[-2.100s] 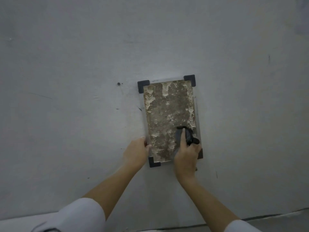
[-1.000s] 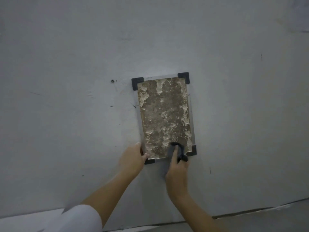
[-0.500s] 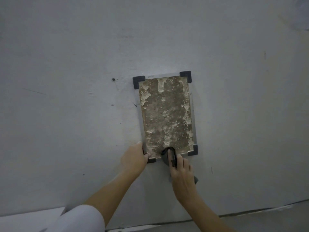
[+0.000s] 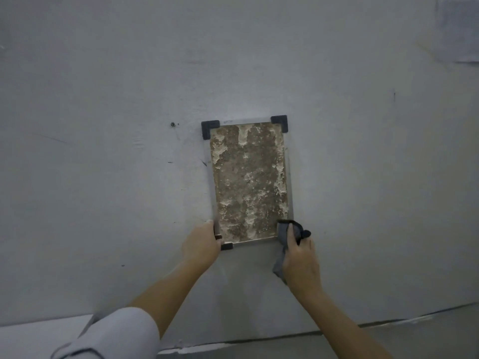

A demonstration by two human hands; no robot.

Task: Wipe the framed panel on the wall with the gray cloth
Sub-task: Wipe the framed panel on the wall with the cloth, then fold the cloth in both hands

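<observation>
The right hand (image 4: pixel 300 257) pinches the cloth (image 4: pixel 282 233), one finger straight, pushing it on the bottom right corner of the panel (image 4: pixel 248 182). The left hand (image 4: pixel 201 244) grips the bottom left corner. The panel is brown with pale patches (black caps on its corners) and sits on the wall (image 4: pixel 103 177).

Pale whitish sleeve (image 4: pixel 121 335) on the left upper arm, bare forearms

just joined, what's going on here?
A person is wiping a panel mounted on a wall. The left hand grips the panel's lower left edge. The right hand holds a cloth and presses it on the lower right corner. The panel's face looks blotchy.
</observation>
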